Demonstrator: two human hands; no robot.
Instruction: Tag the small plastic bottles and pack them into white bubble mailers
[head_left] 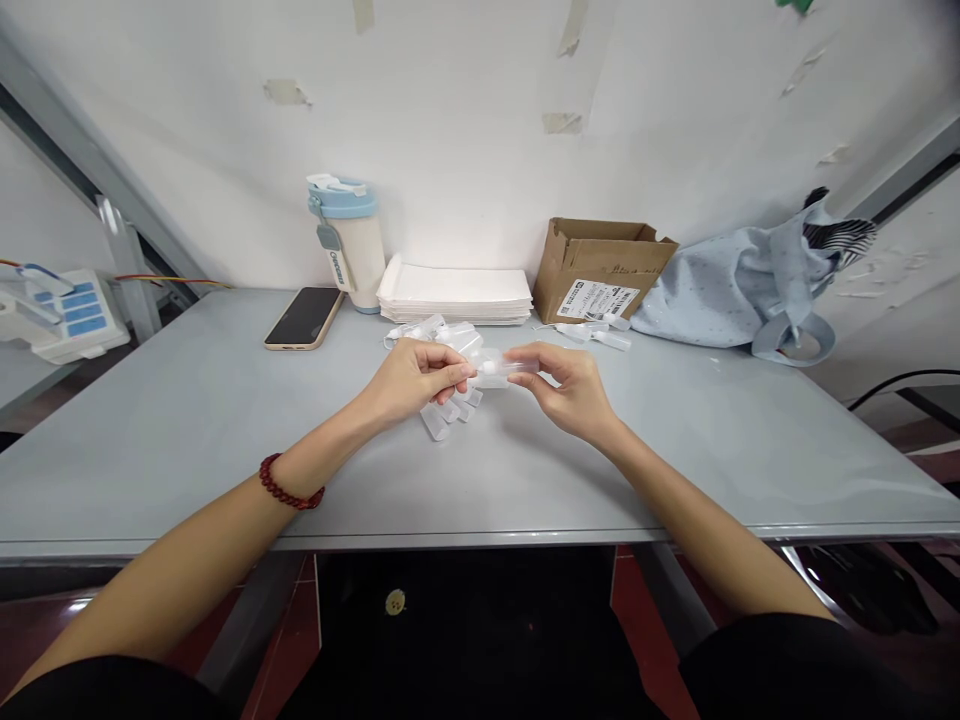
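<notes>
We note one translucent bottle (521, 367) held just above the grey table (495, 490), between the two hands and near the middle of the view. Its long axis runs roughly level from left to right, along the line joining the two grips, so the hands face each other from its opposite ends. The right hand (570, 388) has the surer hold: thumb below and fingers above, narrowed onto the right-hand part of the body. The left hand (424, 378) lies at the other end, thumb closed against forefinger in a tight pinch right by the whitish left end; whether the bottle's tip or a separate small piece sits in that pinch, we cannot tell. Both hands are thus about equally near, the right on the body, the left at the tip. Beneath and around the left fingers we record a loose pile of similar bottles (437, 422), their axes pointing various ways; a smaller group (611, 340) lies well apart to the right, just in front of the cardboard box (551, 265)
</notes>
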